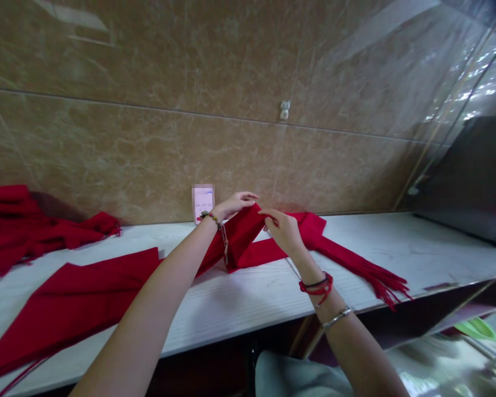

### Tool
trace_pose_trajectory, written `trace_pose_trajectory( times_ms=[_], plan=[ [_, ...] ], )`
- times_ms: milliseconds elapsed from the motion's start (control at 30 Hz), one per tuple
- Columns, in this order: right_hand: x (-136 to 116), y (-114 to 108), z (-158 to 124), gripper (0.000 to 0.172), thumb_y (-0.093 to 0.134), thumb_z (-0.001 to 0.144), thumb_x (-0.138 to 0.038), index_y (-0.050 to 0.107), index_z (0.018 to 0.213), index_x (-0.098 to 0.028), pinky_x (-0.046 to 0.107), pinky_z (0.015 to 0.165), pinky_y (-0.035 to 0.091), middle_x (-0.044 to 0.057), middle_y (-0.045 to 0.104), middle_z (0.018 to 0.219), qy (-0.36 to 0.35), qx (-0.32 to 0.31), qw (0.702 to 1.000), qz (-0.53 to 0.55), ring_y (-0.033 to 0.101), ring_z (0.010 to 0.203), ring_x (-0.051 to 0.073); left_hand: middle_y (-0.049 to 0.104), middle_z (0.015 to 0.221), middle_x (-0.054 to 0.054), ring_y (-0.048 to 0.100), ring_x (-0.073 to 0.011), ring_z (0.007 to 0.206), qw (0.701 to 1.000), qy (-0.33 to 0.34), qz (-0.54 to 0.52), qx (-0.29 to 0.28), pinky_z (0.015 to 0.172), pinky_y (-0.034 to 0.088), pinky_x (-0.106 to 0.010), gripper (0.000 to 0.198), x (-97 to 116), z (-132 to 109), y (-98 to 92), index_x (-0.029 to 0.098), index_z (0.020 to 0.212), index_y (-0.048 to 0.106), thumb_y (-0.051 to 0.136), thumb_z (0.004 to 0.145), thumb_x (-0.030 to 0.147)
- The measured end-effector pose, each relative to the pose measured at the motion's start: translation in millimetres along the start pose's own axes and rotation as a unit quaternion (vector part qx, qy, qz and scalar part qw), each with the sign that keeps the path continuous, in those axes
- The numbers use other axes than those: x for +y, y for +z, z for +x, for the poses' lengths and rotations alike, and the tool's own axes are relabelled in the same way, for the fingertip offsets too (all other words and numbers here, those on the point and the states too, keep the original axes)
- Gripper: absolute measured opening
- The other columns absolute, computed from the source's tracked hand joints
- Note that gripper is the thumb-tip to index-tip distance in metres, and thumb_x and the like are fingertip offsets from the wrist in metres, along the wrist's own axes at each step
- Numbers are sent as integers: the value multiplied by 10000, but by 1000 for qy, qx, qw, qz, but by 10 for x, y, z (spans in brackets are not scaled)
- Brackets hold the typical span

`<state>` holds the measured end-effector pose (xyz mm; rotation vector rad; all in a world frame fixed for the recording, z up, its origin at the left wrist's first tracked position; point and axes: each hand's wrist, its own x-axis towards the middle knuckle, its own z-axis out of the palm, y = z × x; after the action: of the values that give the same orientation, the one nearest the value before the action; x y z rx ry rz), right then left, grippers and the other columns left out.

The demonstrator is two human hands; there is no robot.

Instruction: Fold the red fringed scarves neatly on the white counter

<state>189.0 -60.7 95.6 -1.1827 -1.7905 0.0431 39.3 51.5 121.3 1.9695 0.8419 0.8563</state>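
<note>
A long red scarf (pixel 82 289) lies along the white table, its middle part lifted into a fold between my hands. My left hand (pixel 236 205) is closed on the raised edge of the cloth, with a beaded bracelet at the wrist. Just right of it, my right hand (pixel 281 227) pinches the same raised part between thumb and fingers. Beyond my right hand the red cloth runs on to the right and ends in a fringe (pixel 386 284) near the table's front edge.
The white table (pixel 231 325) stands against a tan marble-look wall. More red fringed cloth (pixel 8 231) is heaped at the far left. A phone (pixel 203 203) leans on the wall behind my left hand. A dark box-like object (pixel 471 176) stands at the right end.
</note>
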Motion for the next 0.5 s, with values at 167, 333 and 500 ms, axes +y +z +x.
trace_pose_trajectory(
  times_ms=[167,333,500],
  plan=[
    [581,-135,-102,315,434,734,-98,666,936,-169,200,574,431,4,647,640,65,-72,995,-32,587,560,116,644,965,-89,576,-140,828,996,-3,81,-30,780,431,-257,280,-261,410,487,76,1016,608,514,753,100],
    [1011,-138,-263,326,442,732,-88,663,959,-163,208,557,406,2,623,592,67,-142,983,-92,558,546,127,656,958,-92,584,-157,843,988,-8,140,-61,775,428,-245,292,-550,551,815,70,1007,620,512,745,143],
    [1207,-95,-363,330,459,731,-77,663,962,-196,204,606,399,6,643,676,66,-198,966,-150,577,638,130,673,929,-65,594,-170,841,976,-15,203,-80,773,421,-237,237,-720,501,1009,128,929,656,537,726,160]
  ],
)
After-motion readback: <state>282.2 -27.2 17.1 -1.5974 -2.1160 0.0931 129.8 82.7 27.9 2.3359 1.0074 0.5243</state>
